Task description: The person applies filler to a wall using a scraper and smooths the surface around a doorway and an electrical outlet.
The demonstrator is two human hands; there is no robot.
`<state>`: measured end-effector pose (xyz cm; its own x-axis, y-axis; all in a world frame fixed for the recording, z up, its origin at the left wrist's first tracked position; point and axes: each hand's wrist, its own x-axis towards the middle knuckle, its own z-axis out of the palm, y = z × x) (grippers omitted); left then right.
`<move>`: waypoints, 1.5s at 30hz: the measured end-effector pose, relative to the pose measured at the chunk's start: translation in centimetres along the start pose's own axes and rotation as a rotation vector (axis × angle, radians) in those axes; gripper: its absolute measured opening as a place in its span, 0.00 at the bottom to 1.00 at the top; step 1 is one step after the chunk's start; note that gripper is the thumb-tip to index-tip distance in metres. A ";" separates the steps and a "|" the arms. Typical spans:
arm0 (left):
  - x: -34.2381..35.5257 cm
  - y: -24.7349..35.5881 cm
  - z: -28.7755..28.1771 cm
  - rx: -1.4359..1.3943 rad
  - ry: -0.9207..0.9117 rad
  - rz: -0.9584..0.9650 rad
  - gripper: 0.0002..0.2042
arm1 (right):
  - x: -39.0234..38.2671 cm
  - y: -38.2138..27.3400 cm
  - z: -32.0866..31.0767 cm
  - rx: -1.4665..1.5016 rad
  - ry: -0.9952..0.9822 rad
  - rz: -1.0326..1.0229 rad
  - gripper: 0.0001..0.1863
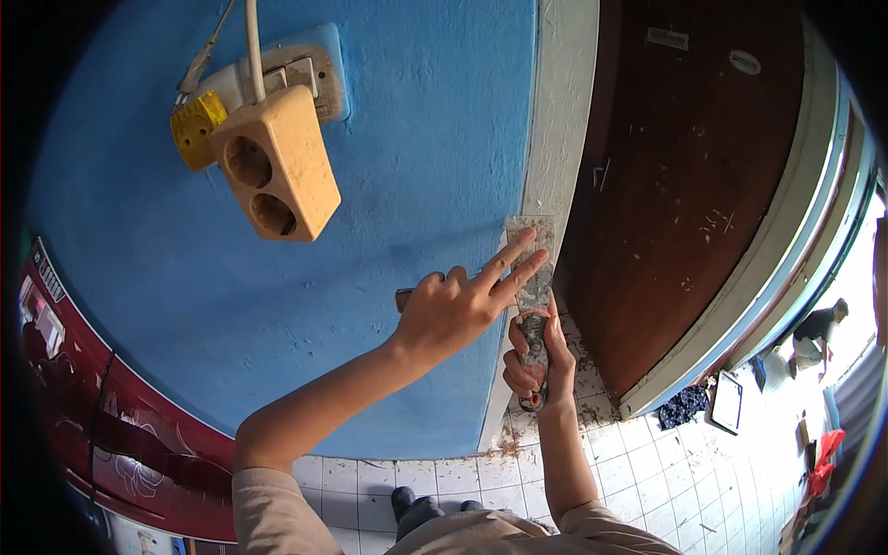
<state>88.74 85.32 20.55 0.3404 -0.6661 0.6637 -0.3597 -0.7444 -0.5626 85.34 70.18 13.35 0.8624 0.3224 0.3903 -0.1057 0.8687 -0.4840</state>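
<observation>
Scraper point(534, 294) in the right hand point(558, 353) points up along a pale door frame point(561, 111), its broad blade rising above the fist. Fingers and thumb of that hand are wrapped around the worn handle point(535, 348). The left hand point(442, 310) reaches across from the blue wall point(416, 157) side, two extended fingers laid over the blade's face, the others curled. A brown-ended object point(403, 299) pokes out behind the left hand, mostly hidden; whether the curled fingers grip it cannot be told. A dark brown door point(689, 176) stands right of the frame; debris point(507, 442) litters white floor tiles point(458, 476) below.
</observation>
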 end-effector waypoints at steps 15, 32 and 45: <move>-0.1 -0.2 0.1 0.004 -0.019 0.016 0.33 | 0.0 0.4 0.2 -0.033 0.028 -0.017 0.25; -1.8 1.4 1.2 -0.073 -0.026 0.007 0.26 | -1.6 0.9 -1.6 -0.079 0.032 0.045 0.31; -0.5 0.1 0.6 -0.007 0.034 -0.030 0.29 | 0.3 0.7 -0.3 -0.040 0.012 -0.002 0.27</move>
<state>89.06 85.54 19.86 0.3210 -0.6415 0.6967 -0.3561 -0.7634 -0.5389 85.64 70.74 12.91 0.8687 0.3154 0.3819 -0.0841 0.8538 -0.5138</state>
